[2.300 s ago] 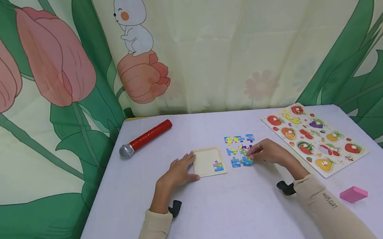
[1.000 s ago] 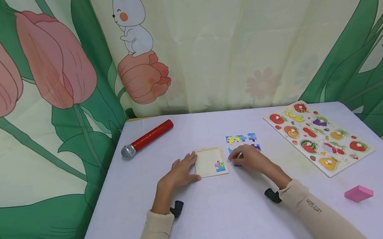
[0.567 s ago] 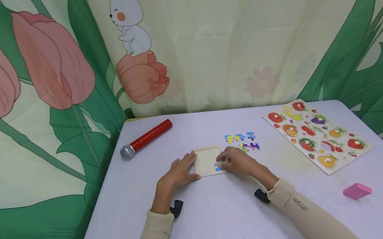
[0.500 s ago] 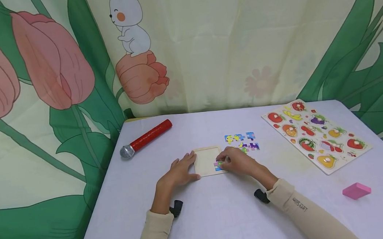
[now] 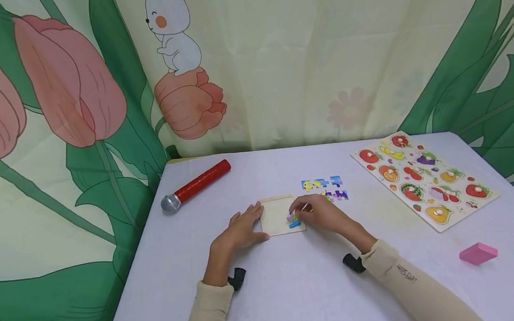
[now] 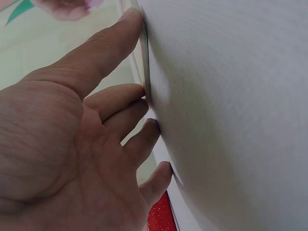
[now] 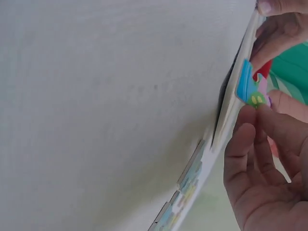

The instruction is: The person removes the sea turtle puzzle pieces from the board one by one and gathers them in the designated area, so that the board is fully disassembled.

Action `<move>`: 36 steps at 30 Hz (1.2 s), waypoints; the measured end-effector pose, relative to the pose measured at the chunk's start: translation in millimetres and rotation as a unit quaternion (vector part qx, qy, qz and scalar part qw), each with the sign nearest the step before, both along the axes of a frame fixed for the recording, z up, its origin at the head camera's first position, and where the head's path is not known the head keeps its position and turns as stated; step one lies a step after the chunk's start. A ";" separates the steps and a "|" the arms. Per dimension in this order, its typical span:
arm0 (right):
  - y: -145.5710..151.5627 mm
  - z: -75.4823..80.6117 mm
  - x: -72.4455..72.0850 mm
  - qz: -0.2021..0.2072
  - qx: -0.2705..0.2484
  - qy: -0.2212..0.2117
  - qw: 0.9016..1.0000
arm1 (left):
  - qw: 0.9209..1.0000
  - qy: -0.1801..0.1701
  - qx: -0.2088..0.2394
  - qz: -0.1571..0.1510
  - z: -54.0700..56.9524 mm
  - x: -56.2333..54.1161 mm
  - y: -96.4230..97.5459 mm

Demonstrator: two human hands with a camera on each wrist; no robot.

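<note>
My left hand (image 5: 239, 229) lies at the left side of a small wooden puzzle tray (image 5: 271, 218), fingers spread, fingertips and thumb at its edge. In the left wrist view the tray shows edge-on beside that thumb (image 6: 113, 48). My right hand (image 5: 324, 213) is over the tray's right side and pinches a jigsaw piece (image 7: 246, 84) in blue, pink and green between thumb and finger. The piece is tilted up from the tray in the right wrist view. Several loose jigsaw pieces (image 5: 316, 184) lie right of the tray, some hidden behind my right hand.
A red microphone (image 5: 202, 179) lies at the back left of the white table (image 5: 291, 286). On the right is a fruit knob-puzzle board (image 5: 421, 180), with a pink block (image 5: 478, 254) nearer me. A printed curtain (image 5: 277, 66) hangs behind the table.
My right hand has moved left from the loose pieces to the tray and now tilts up the jigsaw piece that lay flat in its lower right corner. My left hand has stayed at the tray.
</note>
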State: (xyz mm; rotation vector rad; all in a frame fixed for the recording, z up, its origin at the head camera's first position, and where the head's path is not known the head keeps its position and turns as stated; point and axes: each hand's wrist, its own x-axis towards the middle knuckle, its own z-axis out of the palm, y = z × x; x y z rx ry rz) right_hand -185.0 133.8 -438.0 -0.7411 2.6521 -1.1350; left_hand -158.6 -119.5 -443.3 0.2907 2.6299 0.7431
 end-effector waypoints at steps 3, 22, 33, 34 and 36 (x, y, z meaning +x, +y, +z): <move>10.7 3.5 -2.5 -0.011 -0.013 -0.015 1.000 | 1.000 0.002 0.005 -0.002 -0.5 0.0 -0.5; 108.4 10.3 -6.6 -0.196 0.063 -0.157 0.966 | 1.000 0.006 0.012 0.000 -5.6 -0.4 -5.7; 100.1 -1.5 -6.3 -0.192 0.112 -0.093 0.971 | 1.000 0.004 0.021 0.005 -4.6 2.2 -6.0; 99.2 -1.5 -5.9 -0.193 0.113 -0.094 0.970 | 1.000 0.005 0.021 0.003 -4.7 2.3 -6.0; 97.6 -1.6 -5.1 -0.197 0.115 -0.094 0.969 | 1.000 0.006 0.022 0.002 -5.2 2.4 -6.1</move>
